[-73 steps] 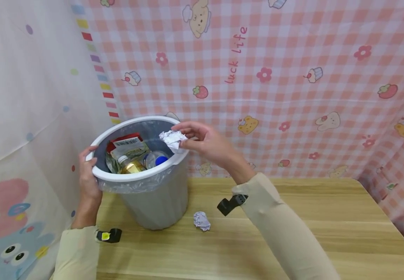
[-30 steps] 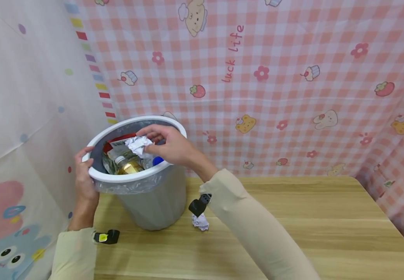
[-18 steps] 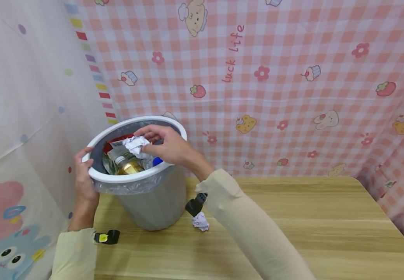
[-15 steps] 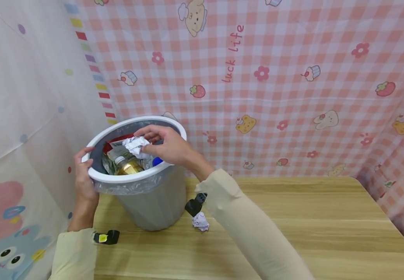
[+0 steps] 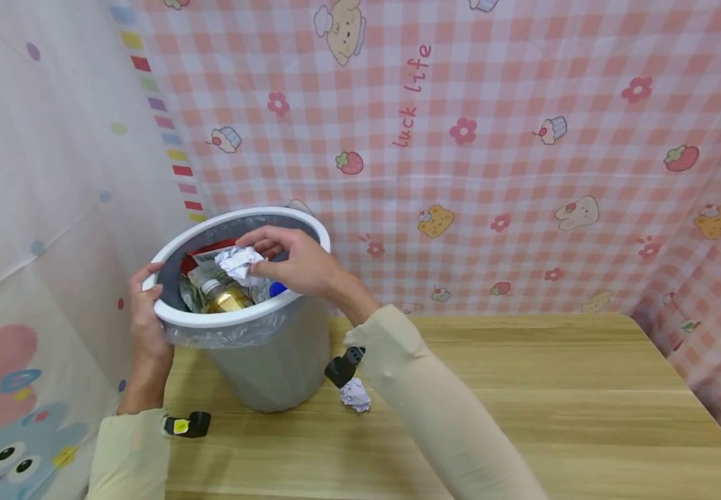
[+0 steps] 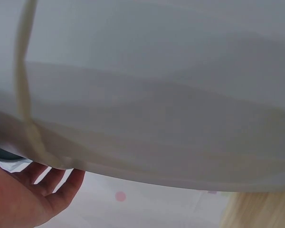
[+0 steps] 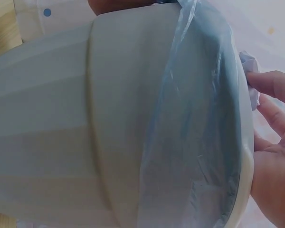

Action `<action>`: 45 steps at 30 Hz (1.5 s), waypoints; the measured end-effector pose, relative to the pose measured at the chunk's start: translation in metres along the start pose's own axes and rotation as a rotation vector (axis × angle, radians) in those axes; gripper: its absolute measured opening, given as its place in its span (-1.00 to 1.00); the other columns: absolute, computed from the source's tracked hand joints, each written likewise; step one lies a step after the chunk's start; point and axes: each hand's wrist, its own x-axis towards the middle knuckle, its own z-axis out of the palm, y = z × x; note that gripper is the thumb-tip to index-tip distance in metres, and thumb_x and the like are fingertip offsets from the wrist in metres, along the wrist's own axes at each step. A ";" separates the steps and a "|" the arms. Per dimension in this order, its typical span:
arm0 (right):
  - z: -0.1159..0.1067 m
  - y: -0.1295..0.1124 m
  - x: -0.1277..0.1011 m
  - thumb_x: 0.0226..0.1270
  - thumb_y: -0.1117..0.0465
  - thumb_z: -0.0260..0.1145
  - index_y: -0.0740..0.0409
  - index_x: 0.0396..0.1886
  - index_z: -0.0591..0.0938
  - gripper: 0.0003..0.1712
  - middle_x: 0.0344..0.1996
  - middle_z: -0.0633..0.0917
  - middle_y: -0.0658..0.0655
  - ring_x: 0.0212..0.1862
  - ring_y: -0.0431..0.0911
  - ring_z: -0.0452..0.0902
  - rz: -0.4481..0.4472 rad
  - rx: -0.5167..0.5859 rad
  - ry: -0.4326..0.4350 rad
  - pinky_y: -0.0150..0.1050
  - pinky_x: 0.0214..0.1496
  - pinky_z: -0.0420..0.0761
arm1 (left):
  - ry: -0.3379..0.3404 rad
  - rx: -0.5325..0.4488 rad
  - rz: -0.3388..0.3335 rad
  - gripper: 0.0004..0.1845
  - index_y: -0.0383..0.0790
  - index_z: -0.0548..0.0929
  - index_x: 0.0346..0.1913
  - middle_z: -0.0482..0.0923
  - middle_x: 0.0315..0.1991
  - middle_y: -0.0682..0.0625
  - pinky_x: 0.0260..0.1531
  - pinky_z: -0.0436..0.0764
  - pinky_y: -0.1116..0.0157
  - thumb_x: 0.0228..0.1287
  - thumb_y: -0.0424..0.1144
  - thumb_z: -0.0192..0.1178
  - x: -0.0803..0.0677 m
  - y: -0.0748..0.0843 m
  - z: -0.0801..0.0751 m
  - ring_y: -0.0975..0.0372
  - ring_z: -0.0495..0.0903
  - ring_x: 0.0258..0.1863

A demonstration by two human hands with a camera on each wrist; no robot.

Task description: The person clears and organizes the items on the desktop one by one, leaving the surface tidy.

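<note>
A grey trash bin (image 5: 273, 368) with a white rim and a clear plastic liner stands on the table at the left. My left hand (image 5: 149, 326) grips the bin's rim on its left side, thumb and fingers over the edge. Above the bin's mouth, my right hand (image 5: 301, 264) pinches a crumpled paper ball (image 5: 237, 262) between thumb and fingers. In the right wrist view the same paper ball (image 7: 249, 78) shows just past the rim. Inside the bin lie a bottle of yellow liquid (image 5: 226, 298), a blue-capped clear bottle (image 5: 277, 288) and a red package (image 5: 193, 264), partly hidden.
Another crumpled paper ball (image 5: 355, 397) lies on the wooden table (image 5: 523, 389), right of the bin's base and close to the right wrist's black camera (image 5: 343, 368). A pink checked cloth (image 5: 498, 90) hangs behind, and a white patterned cloth (image 5: 54, 243) at the left.
My right hand has carried the paper ball leftward from the bin's right rim to over its mouth, then barely shifted in the last half second. The left hand stays on the rim.
</note>
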 end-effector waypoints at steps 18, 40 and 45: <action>0.001 0.000 -0.001 0.35 0.23 0.32 0.00 0.19 0.59 -0.58 0.07 0.63 0.06 0.00 -0.15 0.52 0.009 -0.013 -0.009 -0.34 0.02 0.51 | -0.001 0.017 0.002 -0.54 0.00 0.27 0.37 0.07 0.44 0.04 0.46 0.09 0.15 0.48 -0.16 -0.33 -0.001 0.000 0.000 0.12 0.13 0.36; 0.001 0.002 -0.001 0.39 0.14 0.30 0.01 0.20 0.58 -0.60 0.00 0.63 0.04 -0.03 -0.17 0.52 -0.026 0.012 0.002 -0.29 0.00 0.53 | -0.003 -0.013 0.016 -0.54 -0.04 0.28 0.35 0.10 0.41 0.05 0.42 0.13 0.18 0.46 -0.18 -0.32 0.000 0.000 -0.001 0.13 0.15 0.33; 0.001 0.003 -0.003 0.40 0.13 0.29 0.01 0.20 0.58 -0.61 -0.03 0.63 0.00 -0.03 -0.18 0.52 -0.034 0.022 0.010 -0.28 0.00 0.53 | -0.003 -0.034 0.020 -0.55 -0.06 0.28 0.34 0.10 0.41 0.04 0.39 0.15 0.26 0.46 -0.19 -0.32 0.000 0.001 0.000 0.13 0.14 0.34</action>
